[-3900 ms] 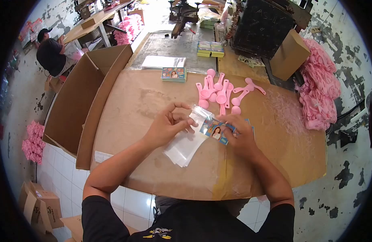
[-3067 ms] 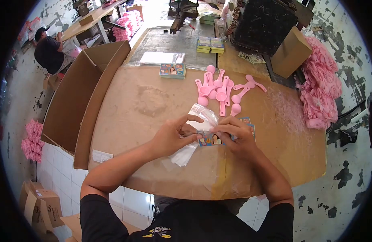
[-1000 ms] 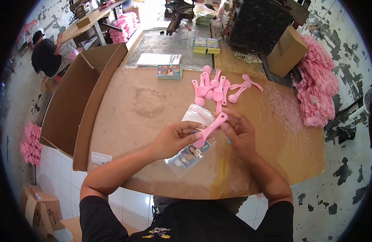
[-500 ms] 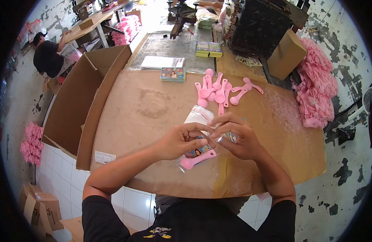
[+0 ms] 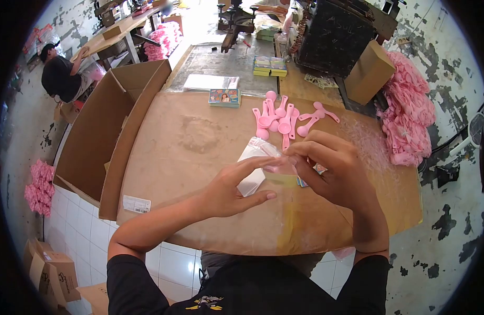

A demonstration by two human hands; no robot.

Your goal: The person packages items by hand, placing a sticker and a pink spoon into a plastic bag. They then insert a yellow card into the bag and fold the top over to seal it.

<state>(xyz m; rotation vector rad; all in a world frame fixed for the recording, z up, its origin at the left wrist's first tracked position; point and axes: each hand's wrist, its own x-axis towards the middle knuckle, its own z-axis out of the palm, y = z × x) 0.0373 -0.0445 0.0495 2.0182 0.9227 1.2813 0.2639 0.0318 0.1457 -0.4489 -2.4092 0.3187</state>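
My right hand [image 5: 328, 165] pinches a clear plastic bag [image 5: 280, 165] at its right end, and a pinkish tint shows through it. My left hand [image 5: 234, 188] is open, thumb spread away from the fingers, its fingertips right at the bag's left side. Below lies a stack of clear and white plastic bags [image 5: 251, 181], partly covered by the left hand. Part of a stack of printed cards [image 5: 303, 181] peeks out beside the right hand, which hides the rest. Beyond the hands is a pile of pink measuring spoons [image 5: 285, 127].
A large open cardboard box [image 5: 89, 142] stands along the table's left edge. More printed cards [image 5: 224, 97] and clear sheets [image 5: 211, 82] lie farther back. Bundled pink material [image 5: 408, 113] hangs at right beside a black metal cabinet [image 5: 334, 39]. Another person [image 5: 63, 76] sits far left.
The bagged card and pink spoon that lay under my hands have left that spot. My left hand has spread its thumb and fingers; my right hand has moved slightly right and up.
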